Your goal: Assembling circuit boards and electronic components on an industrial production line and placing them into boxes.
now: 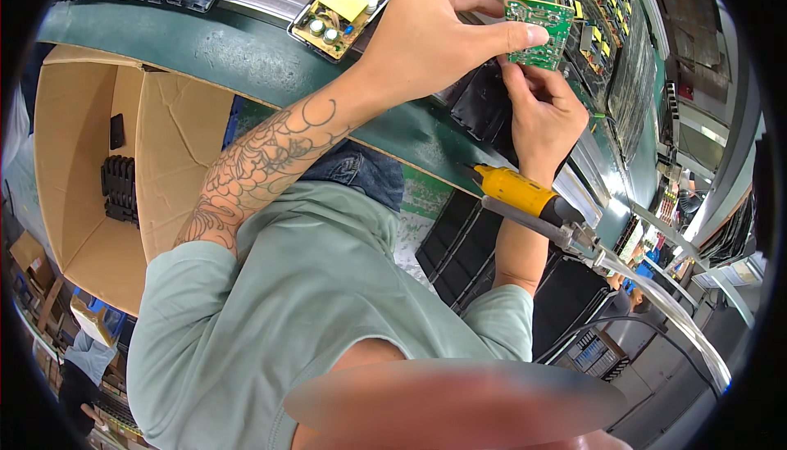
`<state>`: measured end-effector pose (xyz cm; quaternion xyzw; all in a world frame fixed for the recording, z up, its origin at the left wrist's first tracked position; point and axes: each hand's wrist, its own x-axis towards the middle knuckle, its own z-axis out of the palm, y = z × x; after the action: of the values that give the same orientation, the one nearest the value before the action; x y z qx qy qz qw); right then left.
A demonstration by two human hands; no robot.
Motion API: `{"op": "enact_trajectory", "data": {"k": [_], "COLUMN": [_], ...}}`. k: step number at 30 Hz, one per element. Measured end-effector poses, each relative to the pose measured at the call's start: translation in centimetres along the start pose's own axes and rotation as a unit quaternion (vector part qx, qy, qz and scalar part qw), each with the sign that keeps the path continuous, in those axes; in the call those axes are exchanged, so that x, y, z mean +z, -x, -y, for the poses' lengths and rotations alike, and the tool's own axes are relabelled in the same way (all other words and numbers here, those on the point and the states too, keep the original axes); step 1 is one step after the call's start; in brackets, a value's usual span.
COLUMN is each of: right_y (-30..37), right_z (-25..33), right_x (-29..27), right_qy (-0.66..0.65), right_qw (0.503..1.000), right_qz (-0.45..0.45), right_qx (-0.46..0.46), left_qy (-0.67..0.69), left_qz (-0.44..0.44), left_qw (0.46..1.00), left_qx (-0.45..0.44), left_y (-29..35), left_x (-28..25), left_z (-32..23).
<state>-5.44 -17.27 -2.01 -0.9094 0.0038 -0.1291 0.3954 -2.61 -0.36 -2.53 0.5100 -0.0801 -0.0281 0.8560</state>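
Note:
A green circuit board [544, 17] is held up at the upper right, its soldered face toward me and green parts showing at its far edge. My left hand [422, 32] is closed on it, the thumb pressed flat on the face and the fingers behind. My right hand [548, 114] pinches the board's near edge, with its fingertips partly hidden. Left of my left hand lies another board [344, 7] in a black casing, with a yellow transformer and round capacitors. A yellow power screwdriver [520, 190] hangs over my right forearm.
Several populated boards [602, 15] lie beyond my hands. Black plastic casings [484, 106] sit on the green bench [246, 52], with more at upper left. An open cardboard box [176, 134] stands on my left, black parts inside. Dark trays [467, 241] are below the bench edge.

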Motion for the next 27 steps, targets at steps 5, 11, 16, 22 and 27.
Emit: {"op": "enact_trajectory", "data": {"k": [5, 11, 16, 22, 27], "right_y": [0.1, 0.1, 0.1, 0.1, 0.0], "right_z": [0.0, -0.1, -0.1, -0.5, -0.6], "right_x": [0.1, 0.1, 0.1, 0.1, 0.1], "right_qy": [0.049, 0.072, 0.08, 0.073, 0.029], "right_qw": [0.998, 0.997, 0.995, 0.996, 0.999], "right_qz": [-0.001, -0.008, -0.011, -0.007, 0.005], "right_qx": [-0.025, -0.039, -0.056, -0.06, -0.035], "left_qy": [0.009, 0.017, 0.042, 0.011, -0.007], "left_qz": [0.004, 0.006, 0.008, 0.01, -0.001], "left_qw": [1.0, 0.999, 0.998, 1.0, 1.0], "left_qx": [0.0, 0.027, 0.049, 0.027, 0.016], "left_y": [0.1, 0.4, 0.4, 0.7, 0.8], "left_x": [-0.2, -0.3, -0.3, -0.6, -0.6], "left_z": [0.3, 0.7, 1.1, 0.7, 0.7]}}
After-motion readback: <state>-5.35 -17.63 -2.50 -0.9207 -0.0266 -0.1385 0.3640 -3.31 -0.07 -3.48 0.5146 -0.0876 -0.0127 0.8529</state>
